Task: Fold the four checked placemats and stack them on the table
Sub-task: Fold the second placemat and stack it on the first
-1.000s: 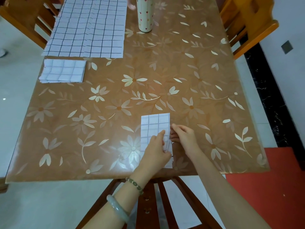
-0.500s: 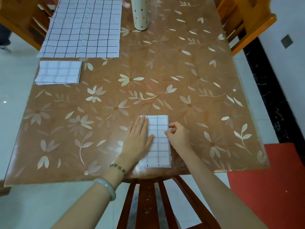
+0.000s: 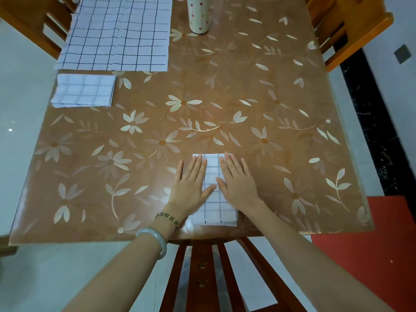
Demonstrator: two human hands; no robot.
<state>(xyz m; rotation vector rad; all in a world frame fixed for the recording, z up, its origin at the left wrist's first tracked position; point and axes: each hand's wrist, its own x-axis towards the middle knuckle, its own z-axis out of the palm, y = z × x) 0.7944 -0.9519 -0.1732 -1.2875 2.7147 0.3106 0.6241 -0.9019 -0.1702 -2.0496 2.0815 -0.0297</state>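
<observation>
DESK: What has just changed?

OPERATOR: A second ago I saw both hands pinching the right edge of the placemat [image 3: 212, 174] at the near edge of the table [image 3: 247, 97]. Now the left hand [image 3: 191, 183] and right hand [image 3: 238, 183] lie flat on it. Their fingers are straight and their thumbs nearly meet, pressing it down as a long narrow strip.

DESK: And for the task?

OPERATOR: I read that fold as closed and being smoothed. The strip looks longer than the folded stack [image 3: 84, 91] at the far left, so I judge one more fold is due before it joins that pile. Beyond the stack, unfolded checked cloth [image 3: 114, 34] lies spread flat. I cannot tell how many layers either holds.

DESK: The surface, the room?

OPERATOR: The table wears a glossy brown floral cover. A heart-printed tumbler [image 3: 199, 14] stands upright at the far end, just beside the spread cloth. There is a wooden chair [image 3: 351, 30] at the far right corner and a chair back [image 3: 202, 266] directly below the hands. Pale floor tiles lie to the left, a red mat [image 3: 371, 244] to the right.
</observation>
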